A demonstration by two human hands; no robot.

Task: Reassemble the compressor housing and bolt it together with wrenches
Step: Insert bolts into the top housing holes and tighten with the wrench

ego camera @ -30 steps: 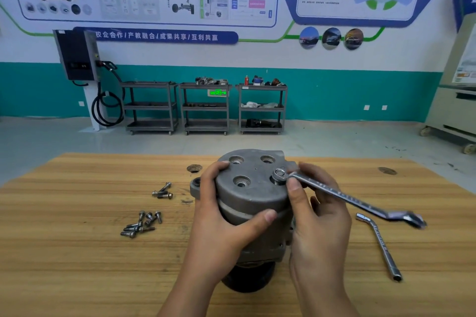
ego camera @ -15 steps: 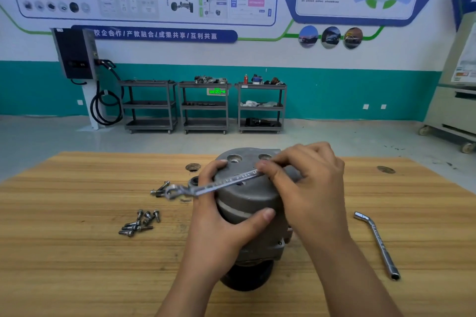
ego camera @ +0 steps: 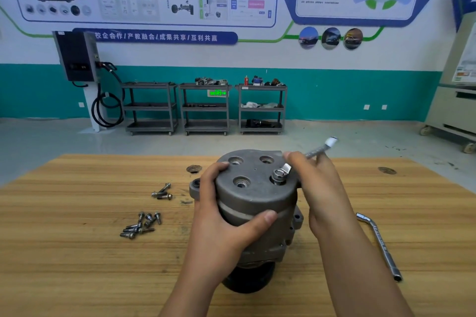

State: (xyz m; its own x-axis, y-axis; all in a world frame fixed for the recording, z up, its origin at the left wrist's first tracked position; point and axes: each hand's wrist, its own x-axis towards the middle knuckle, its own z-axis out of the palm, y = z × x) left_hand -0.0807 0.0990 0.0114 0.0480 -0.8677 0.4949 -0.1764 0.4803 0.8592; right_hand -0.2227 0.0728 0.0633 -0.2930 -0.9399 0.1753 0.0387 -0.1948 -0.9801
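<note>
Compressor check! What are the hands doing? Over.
Left hand grips housing. Right hand holds wrench at one bolt. Three holes empty. Loose bolts lie left, nothing in the way.

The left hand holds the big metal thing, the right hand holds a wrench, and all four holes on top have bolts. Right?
No. The head view shows one bolt, at the wrench's end; the other three holes are empty. The rest is right.

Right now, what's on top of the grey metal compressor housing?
One silver bolt, silver wrench tip against it; three open holes. Right hand hides the wrench's middle; left hand, gripping the housing, covers its left rim.
</note>
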